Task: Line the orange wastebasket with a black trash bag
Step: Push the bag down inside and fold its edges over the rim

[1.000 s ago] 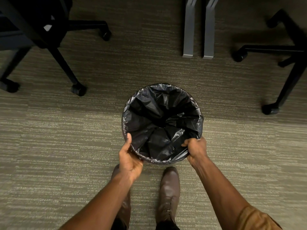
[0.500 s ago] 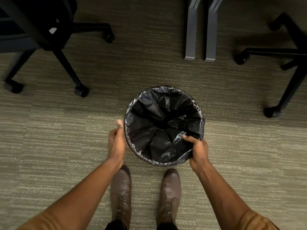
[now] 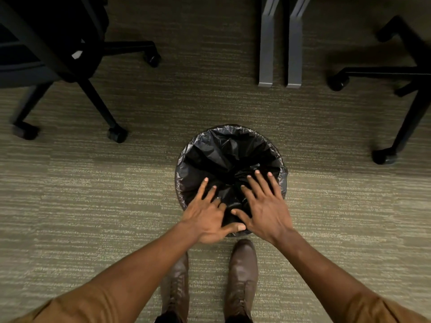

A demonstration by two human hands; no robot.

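Observation:
A round wastebasket stands on the carpet in front of my shoes, its orange body hidden from this angle. A black trash bag (image 3: 224, 150) fills it and is folded over the whole rim. My left hand (image 3: 207, 217) and my right hand (image 3: 265, 206) are side by side over the near half of the opening, palms down, fingers spread, holding nothing. Whether the palms touch the plastic I cannot tell. The near rim is hidden under both hands.
A black office chair base with casters (image 3: 116, 134) stands at the back left, another (image 3: 382, 156) at the right. Two grey metal table legs (image 3: 279, 66) reach the carpet behind the basket. My brown shoes (image 3: 242, 276) are just short of the basket.
Both hands have let go of the bag's rim at its near sides and have come together over the opening, fingers now spread flat. The basket stays in place.

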